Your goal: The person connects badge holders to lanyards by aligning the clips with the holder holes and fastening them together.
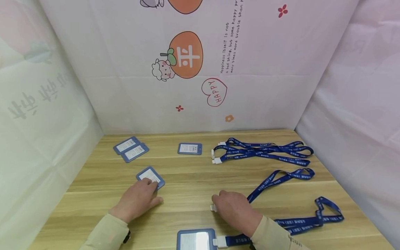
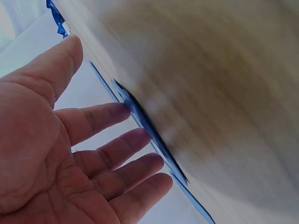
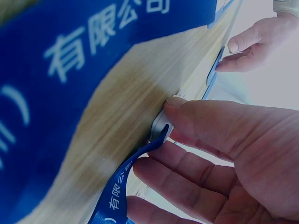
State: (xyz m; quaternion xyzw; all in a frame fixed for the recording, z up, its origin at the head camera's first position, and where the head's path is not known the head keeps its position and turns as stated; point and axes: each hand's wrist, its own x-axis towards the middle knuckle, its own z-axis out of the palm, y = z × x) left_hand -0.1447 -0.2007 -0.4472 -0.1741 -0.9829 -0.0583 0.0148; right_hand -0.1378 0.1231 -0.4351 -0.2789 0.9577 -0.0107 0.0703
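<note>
My left hand touches the near edge of a blue-framed badge holder lying flat on the table. In the left wrist view its fingers are extended, tips right at the holder's edge, thumb spread apart. My right hand pinches the white clip of a blue lanyard between thumb and fingers. From that hand the strap trails back to the right, its loop lying on the tabletop. Between the two hands is a stretch of wood.
Nearest me, a badge holder is joined to another blue lanyard. Two overlapping badge holders lie at the back left, a single holder at the back middle. More lanyards lie at the back right. Printed cloth walls the table.
</note>
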